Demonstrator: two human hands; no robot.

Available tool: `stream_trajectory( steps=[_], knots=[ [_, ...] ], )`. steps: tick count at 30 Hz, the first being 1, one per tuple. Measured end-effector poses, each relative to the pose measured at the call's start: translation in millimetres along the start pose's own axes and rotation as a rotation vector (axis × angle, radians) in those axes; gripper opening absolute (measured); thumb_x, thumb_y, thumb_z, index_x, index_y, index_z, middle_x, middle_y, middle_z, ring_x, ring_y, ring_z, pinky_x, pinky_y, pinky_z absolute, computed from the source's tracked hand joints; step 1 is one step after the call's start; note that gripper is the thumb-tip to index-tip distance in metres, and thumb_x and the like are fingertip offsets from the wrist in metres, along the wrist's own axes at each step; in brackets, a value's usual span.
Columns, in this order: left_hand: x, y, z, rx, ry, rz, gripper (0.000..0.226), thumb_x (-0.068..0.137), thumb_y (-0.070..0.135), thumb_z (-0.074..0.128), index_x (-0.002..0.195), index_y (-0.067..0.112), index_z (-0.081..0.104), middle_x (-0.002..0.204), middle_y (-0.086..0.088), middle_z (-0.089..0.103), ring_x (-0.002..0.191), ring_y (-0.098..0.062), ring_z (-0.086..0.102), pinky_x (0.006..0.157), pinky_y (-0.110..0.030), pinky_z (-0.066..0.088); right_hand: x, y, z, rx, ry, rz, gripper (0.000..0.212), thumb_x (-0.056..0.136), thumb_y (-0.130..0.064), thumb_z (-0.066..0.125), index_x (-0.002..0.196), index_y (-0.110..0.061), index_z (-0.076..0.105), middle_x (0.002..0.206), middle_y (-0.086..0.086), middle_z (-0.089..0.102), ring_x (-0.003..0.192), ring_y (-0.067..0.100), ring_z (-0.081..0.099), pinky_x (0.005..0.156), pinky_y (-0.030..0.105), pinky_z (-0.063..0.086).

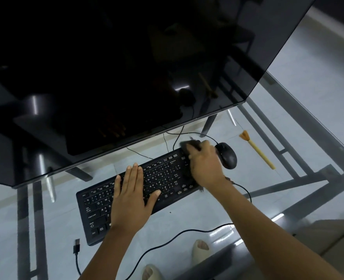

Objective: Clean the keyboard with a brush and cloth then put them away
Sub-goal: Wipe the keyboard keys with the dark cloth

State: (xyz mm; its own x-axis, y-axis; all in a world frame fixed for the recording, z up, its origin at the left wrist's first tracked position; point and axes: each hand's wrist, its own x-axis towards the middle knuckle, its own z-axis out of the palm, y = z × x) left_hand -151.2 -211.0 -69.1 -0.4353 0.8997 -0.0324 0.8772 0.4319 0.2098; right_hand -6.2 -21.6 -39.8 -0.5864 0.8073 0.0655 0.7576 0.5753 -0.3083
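I wipe the far right end of the keyboard (138,190) with the dark cloth (189,147), which my right hand (206,164) grasps, fingers curled. Keep strokes short and away from the mouse (226,155). My left hand (133,190) lies flat, fingers straight, steadying the keys. The brush (257,149) lies right on the counter (187,217).

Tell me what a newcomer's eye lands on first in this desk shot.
First, the huge dark monitor screen filling the upper left. Below it, the black keyboard lies slanted on the glass desk, with the left hand flat on its keys and the right hand pressing a dark cloth on its far right end. Right of the black mouse lies a yellow-handled brush.
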Motion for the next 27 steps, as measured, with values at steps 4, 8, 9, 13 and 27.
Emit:
stream_trajectory(
  steps=[4,8,9,13,27],
  knots=[
    [1,2,-1,0.003,-0.011,0.003,0.083,0.093,0.068,0.021,0.152,0.01,0.018,0.16,-0.003,0.01,0.148,-0.014,-0.002,0.119,-0.044,0.001,-2,11,4,0.046,0.034,0.022,0.038,0.092,-0.015,0.054,0.129,-0.02,0.057,0.112,0.019,0.05,0.095,0.038,0.05,0.081,0.045,0.052],
    [1,2,-1,0.019,0.0,-0.001,0.083,0.093,0.068,0.022,0.151,0.009,0.019,0.16,-0.004,0.012,0.148,-0.015,0.001,0.119,-0.044,0.003,-16,6,8,0.053,0.08,0.131,0.041,0.09,-0.009,0.055,0.13,-0.018,0.056,0.108,0.023,0.05,0.09,0.037,0.048,0.076,0.048,0.052],
    [1,1,-1,0.02,0.006,-0.003,0.083,0.092,0.068,0.022,0.151,0.009,0.02,0.16,-0.004,0.013,0.148,-0.015,0.001,0.119,-0.044,0.002,-28,-1,11,0.027,0.048,-0.013,0.042,0.089,-0.01,0.056,0.13,-0.02,0.056,0.11,0.021,0.05,0.092,0.036,0.049,0.075,0.045,0.053],
    [2,2,-1,0.009,0.0,0.002,0.083,0.092,0.068,0.023,0.151,0.01,0.02,0.16,-0.003,0.013,0.148,-0.015,0.001,0.119,-0.043,0.001,-40,20,8,0.097,0.118,0.093,0.041,0.09,-0.01,0.057,0.13,-0.018,0.056,0.113,0.02,0.05,0.097,0.036,0.049,0.077,0.041,0.054],
    [22,35,-6,-0.019,-0.046,0.12,0.081,0.093,0.066,0.017,0.153,0.012,0.008,0.161,-0.003,0.0,0.147,-0.014,-0.011,0.119,-0.044,-0.003,-80,14,4,0.079,0.043,-0.136,0.038,0.09,-0.019,0.06,0.128,-0.02,0.058,0.111,0.011,0.05,0.096,0.026,0.05,0.081,0.035,0.05]
  ],
)
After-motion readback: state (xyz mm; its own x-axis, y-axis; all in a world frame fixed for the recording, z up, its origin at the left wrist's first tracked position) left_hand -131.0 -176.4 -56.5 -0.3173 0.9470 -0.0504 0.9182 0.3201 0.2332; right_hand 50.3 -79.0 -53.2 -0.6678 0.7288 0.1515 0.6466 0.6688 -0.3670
